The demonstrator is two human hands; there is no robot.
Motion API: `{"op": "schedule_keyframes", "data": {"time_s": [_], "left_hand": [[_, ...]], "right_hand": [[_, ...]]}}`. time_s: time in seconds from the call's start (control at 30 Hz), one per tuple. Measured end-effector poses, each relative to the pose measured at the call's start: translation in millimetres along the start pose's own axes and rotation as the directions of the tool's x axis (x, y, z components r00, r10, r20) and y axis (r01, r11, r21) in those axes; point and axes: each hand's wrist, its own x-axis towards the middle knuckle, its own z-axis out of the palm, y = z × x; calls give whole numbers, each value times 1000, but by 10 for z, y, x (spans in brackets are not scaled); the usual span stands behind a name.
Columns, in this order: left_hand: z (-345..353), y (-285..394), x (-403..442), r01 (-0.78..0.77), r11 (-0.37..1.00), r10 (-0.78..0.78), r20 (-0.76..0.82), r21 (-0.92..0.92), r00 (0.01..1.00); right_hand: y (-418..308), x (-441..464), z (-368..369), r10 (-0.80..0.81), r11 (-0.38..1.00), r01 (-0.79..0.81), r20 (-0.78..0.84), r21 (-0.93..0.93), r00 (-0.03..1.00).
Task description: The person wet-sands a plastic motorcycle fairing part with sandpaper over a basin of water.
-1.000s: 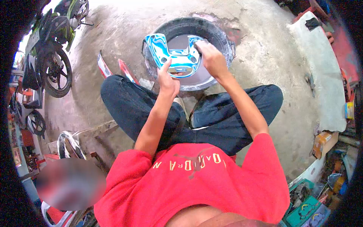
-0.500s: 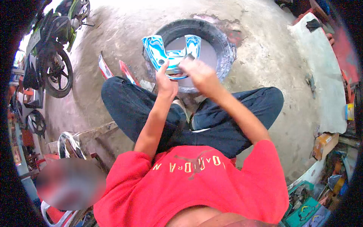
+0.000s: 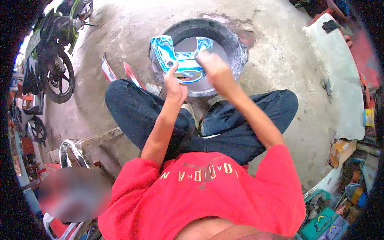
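A U-shaped motorcycle fairing panel point(image 3: 163, 49) in glossy blue and white is held over a round dark tub point(image 3: 237, 38) with greyish contents. My left hand point(image 3: 175, 86) grips the panel's lower left edge, thumb on the face. At the panel's right arm is my right hand point(image 3: 218, 74), its fingers closed together and smeared by motion. A small dark piece point(image 3: 199, 58) shows at those fingertips, against the painted surface; its kind is too blurred to tell.
Two red and white panels point(image 3: 132, 74) lie on the concrete floor left of the tub. A motorcycle point(image 3: 56, 60) stands at the upper left. A cardboard box point(image 3: 342, 153) and a green case point(image 3: 320, 224) are on the right. My crossed legs point(image 3: 256, 116) flank the tub's near side.
My right hand has slid a little up and to the right along the panel. The left hand keeps its grip, and the panel stays nearly in place.
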Motion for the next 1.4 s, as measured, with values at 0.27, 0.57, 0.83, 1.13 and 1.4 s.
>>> {"op": "schedule_keyframes", "data": {"time_s": [0.27,0.57,0.83,1.13,1.4], "left_hand": [[19,13,-32,-38,998,38,-11,47,999],[55,-25,-51,-84,994,86,-26,72,996],[31,-20,-6,-61,998,61,-21,-24,998],[46,-5,-5,-59,998,59,3,-6,998],[-95,-65,79,-59,995,63,-42,74,997]], "right_hand": [[205,124,-8,47,997,-46,-23,65,999],[229,82,-15,-9,999,7,-26,-54,1000],[301,149,-12,66,998,-67,-47,-17,997],[302,99,0,95,995,-95,-1,32,995],[-15,-54,1,-119,991,123,-57,57,991]]}}
